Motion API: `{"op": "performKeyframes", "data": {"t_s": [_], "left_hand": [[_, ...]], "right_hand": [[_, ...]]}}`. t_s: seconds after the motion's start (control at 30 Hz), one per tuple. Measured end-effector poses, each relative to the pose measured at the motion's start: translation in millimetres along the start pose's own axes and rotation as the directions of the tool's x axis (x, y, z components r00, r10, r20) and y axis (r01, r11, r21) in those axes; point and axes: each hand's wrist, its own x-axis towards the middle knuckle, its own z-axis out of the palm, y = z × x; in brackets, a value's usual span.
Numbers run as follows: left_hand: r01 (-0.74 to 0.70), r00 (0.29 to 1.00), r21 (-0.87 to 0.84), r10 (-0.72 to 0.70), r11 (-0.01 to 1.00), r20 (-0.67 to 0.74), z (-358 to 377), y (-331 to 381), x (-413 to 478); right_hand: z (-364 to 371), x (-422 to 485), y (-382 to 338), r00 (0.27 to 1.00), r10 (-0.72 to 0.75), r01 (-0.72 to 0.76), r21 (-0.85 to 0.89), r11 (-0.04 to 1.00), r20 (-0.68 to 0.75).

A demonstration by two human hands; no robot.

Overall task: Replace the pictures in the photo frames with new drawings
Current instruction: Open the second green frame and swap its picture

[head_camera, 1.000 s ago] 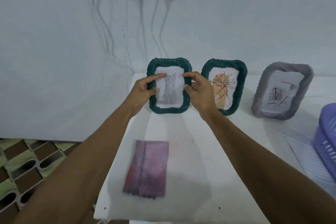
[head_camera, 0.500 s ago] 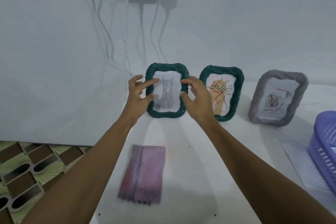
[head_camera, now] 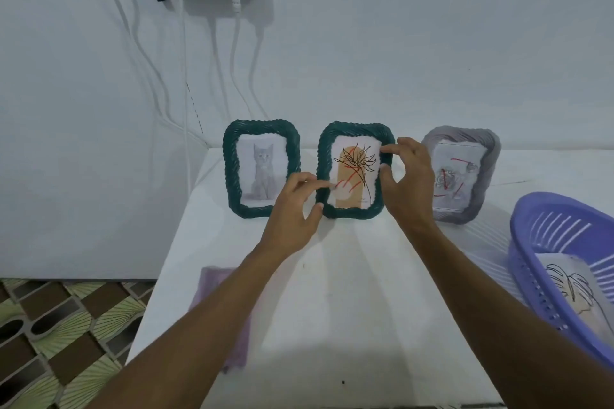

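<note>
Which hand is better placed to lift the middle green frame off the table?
Probably the right hand: its fingers already wrap the middle green frame's right edge. The left hand only touches the lower left corner.

- Left hand (head_camera: 292, 209): fingertips rest on the lower left edge of the middle dark green rope-textured photo frame (head_camera: 355, 170); thumb sits just below that corner.
- Right hand (head_camera: 407, 183): thumb and forefinger pinch the frame's upper right edge.
- The framed picture between both hands shows a black line plant over a tan shape with red strokes.
- Left of the left hand: a matching dark green frame holding a grey kitten photo (head_camera: 262, 168), upright, untouched.
- Right of the right hand: a grey ridged frame (head_camera: 463, 176), partly hidden by that hand.
- Further right: a purple slotted plastic basket (head_camera: 545, 276) containing a line drawing on paper (head_camera: 571, 289).
- Under the left forearm: a mauve cloth (head_camera: 207, 285) on the white table (head_camera: 349, 309).
</note>
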Motion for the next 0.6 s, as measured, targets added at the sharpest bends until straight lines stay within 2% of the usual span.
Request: {"op": "performKeyframes", "data": {"t_s": [0.1,0.23,0.43,0.6], "left_hand": [[0.04,0.999,0.031,-0.04,0.999,0.007,12,2,2],[0.109,0.993,0.046,-0.111,0.993,0.037,19,4,9],[0.198,0.979,0.061,-0.2,0.978,0.038,20,11,15],[0.119,0.993,-0.052,-0.118,0.992,0.03,18,17,2]], "right_hand": [[1,-2,11,0.998,0.011,-0.011,0.001,1.0,0.056],[0,-4,14,0.996,-0.001,-0.009,0.108,0.994,0.094],[-10,1,11,0.972,0.118,-0.161,0.21,0.964,0.205],[-27,-1,11,0.973,0.096,-0.154,0.286,0.946,0.208]]}}
